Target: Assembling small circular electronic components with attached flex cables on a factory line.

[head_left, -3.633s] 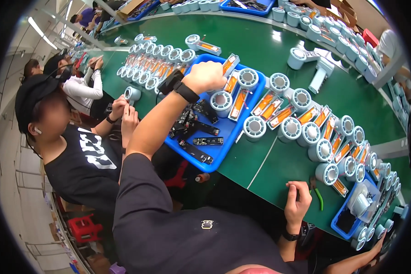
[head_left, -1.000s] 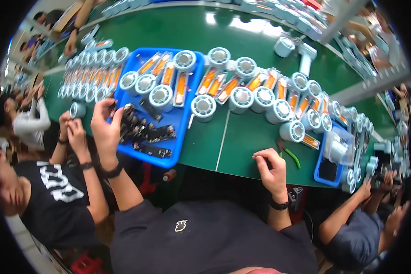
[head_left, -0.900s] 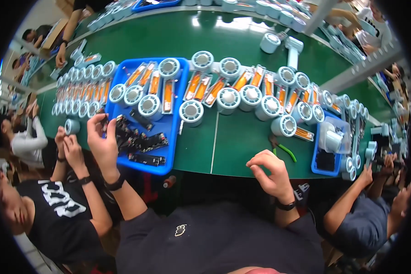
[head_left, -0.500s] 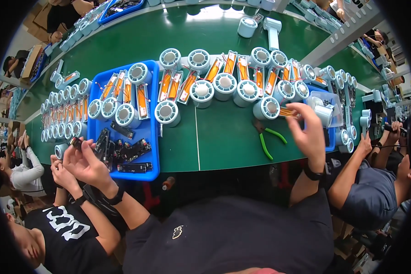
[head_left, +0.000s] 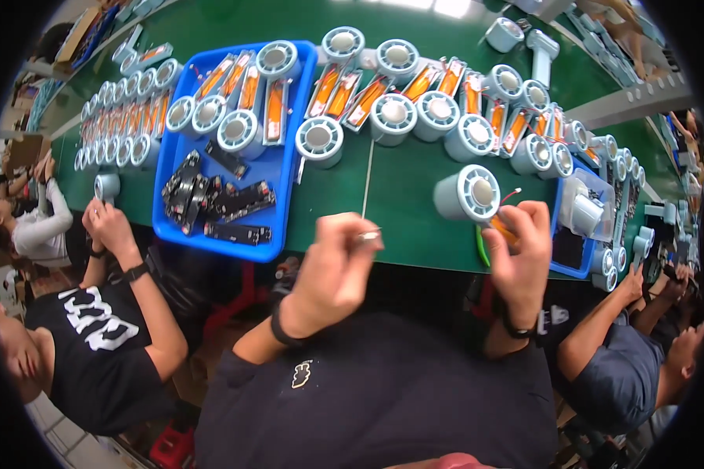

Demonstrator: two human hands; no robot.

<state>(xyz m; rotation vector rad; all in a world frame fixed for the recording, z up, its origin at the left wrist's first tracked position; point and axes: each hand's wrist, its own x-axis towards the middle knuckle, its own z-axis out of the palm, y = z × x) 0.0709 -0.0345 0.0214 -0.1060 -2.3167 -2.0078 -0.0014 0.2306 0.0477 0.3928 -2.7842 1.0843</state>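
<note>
My right hand (head_left: 522, 254) is closed round the handle end of a light-blue handheld fan (head_left: 446, 197), lifted off the table's front part. The fan's round grille faces up, and an orange battery and a thin wire with a small plug show beside my fingers. My left hand (head_left: 328, 270), slightly blurred, is closed on a small black circuit module (head_left: 370, 235); only its end sticks out past the fingertips. Green-handled pliers (head_left: 483, 247) lie under the raised fan, mostly hidden by it and my right hand.
A blue tray (head_left: 303, 156) at the left holds fans and black circuit modules (head_left: 241, 202). Across the green table (head_left: 340, 184) runs a row of open fans (head_left: 393, 114). A smaller blue tray (head_left: 557, 254) with a clear box stands right. Co-workers sit on both sides.
My left hand has come from above the left tray to the middle with the module. My right hand has picked up a fan from the row and drawn it nearer. The view has shifted.
</note>
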